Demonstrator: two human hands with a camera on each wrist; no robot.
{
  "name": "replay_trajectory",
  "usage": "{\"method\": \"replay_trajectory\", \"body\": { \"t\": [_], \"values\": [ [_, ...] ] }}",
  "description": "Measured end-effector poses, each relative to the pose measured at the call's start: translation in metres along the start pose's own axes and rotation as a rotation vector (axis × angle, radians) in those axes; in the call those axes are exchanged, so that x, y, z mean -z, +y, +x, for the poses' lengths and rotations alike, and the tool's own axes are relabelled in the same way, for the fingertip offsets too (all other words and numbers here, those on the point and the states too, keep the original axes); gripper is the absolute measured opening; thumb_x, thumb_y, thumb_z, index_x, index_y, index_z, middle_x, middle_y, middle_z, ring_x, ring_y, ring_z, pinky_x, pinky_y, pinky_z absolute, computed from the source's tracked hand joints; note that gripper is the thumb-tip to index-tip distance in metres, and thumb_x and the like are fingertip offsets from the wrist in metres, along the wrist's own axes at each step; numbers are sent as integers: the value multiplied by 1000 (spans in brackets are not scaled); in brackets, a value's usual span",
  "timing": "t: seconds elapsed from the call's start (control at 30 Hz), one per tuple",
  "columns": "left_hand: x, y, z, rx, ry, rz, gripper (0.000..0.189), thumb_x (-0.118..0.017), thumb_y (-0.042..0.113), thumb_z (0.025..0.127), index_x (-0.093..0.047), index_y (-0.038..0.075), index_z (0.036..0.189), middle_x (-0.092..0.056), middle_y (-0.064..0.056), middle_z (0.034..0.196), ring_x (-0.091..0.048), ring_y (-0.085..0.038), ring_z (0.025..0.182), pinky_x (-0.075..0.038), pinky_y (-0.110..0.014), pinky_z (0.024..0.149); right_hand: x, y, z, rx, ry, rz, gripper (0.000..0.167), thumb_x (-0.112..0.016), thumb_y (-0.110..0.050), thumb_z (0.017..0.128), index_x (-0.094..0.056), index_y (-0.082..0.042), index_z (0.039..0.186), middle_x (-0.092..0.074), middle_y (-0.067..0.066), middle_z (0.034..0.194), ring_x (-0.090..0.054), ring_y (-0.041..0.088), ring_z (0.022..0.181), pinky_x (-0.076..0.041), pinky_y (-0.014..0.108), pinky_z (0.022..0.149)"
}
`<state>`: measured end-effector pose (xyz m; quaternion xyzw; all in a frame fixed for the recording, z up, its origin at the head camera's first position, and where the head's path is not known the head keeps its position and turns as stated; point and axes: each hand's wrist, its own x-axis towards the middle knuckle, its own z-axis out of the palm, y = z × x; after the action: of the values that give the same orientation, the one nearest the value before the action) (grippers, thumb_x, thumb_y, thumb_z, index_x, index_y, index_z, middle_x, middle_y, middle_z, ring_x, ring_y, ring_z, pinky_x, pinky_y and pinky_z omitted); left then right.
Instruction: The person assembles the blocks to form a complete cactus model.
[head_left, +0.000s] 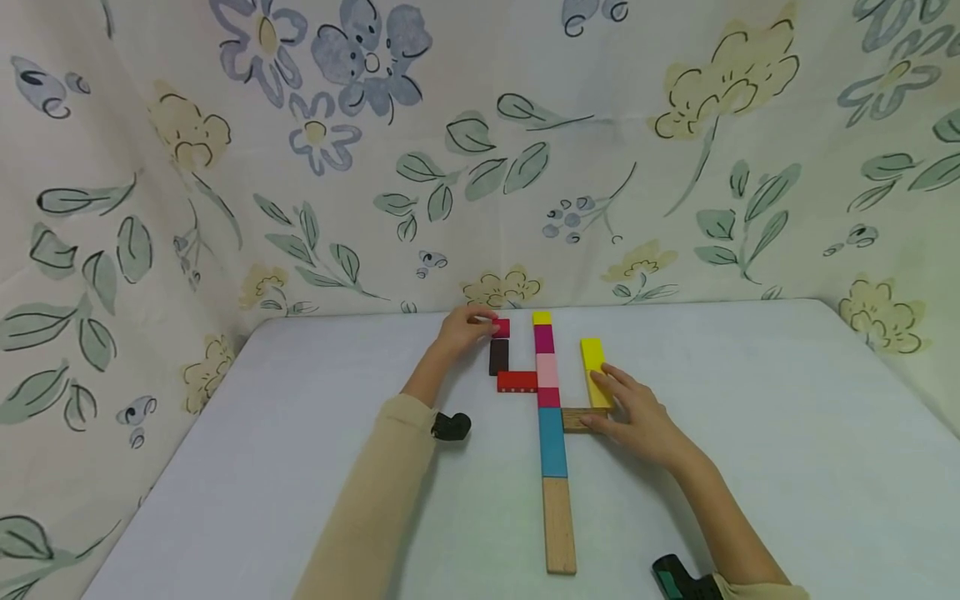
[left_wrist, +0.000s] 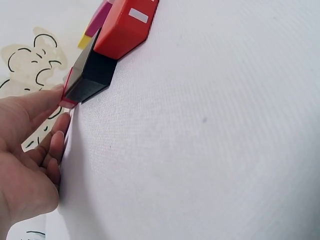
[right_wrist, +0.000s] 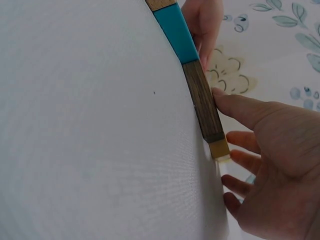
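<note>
My left hand [head_left: 461, 331] pinches a small crimson block [head_left: 501, 328] at the far end of a black block [head_left: 498, 357]. In the left wrist view the thumb lies against the crimson block [left_wrist: 67, 95]; part of the grip is hidden. A red block with white marks [head_left: 517, 382] joins the black one to a central column. My right hand [head_left: 641, 417] touches the right branch with fairly straight fingers: the thumb is at a dark brown wooden block [head_left: 579, 420], the other fingers by a long yellow piece [head_left: 592, 357].
The central column runs away from me: a light wooden block [head_left: 559, 525], a blue block [head_left: 552, 442], a crimson block [head_left: 549, 397], a pink block [head_left: 547, 370], a magenta block [head_left: 544, 339] and a yellow block [head_left: 542, 317]. A floral curtain [head_left: 465, 233] hangs behind the white table [head_left: 262, 467].
</note>
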<state>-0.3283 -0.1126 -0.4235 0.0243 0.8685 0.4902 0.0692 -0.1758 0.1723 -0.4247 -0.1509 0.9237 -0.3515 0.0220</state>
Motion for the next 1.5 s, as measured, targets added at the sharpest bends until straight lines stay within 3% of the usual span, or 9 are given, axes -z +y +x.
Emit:
{"method": "replay_trajectory", "body": {
  "t": [0.53, 0.73, 1.5],
  "values": [
    [5, -1, -9, 7, -47, -23, 31, -69, 17, 103, -72, 5, 132, -63, -16, 134, -54, -27, 117, -50, -39, 99, -1, 1, 1, 2, 5, -7, 73, -78, -28, 94, -49, 5, 153, -39, 31, 162, -34, 58, 146, -41, 81, 102],
    [7, -1, -11, -12, -52, -7, 32, -70, 16, 102, -72, 4, 131, -65, -16, 129, -54, -25, 111, -49, -35, 93, -1, 0, 0, -4, 4, -8, 73, -78, -28, 94, -49, 5, 153, -39, 31, 162, -34, 58, 146, -41, 81, 102],
    [6, -3, -12, -8, -51, -11, 30, -72, 16, 101, -73, 4, 129, -67, -15, 121, -56, -23, 106, -47, -28, 87, -1, 2, 1, -7, 0, -4, 74, -78, -29, 94, -49, 5, 153, -38, 31, 162, -34, 58, 146, -41, 81, 103]
  ]
}}
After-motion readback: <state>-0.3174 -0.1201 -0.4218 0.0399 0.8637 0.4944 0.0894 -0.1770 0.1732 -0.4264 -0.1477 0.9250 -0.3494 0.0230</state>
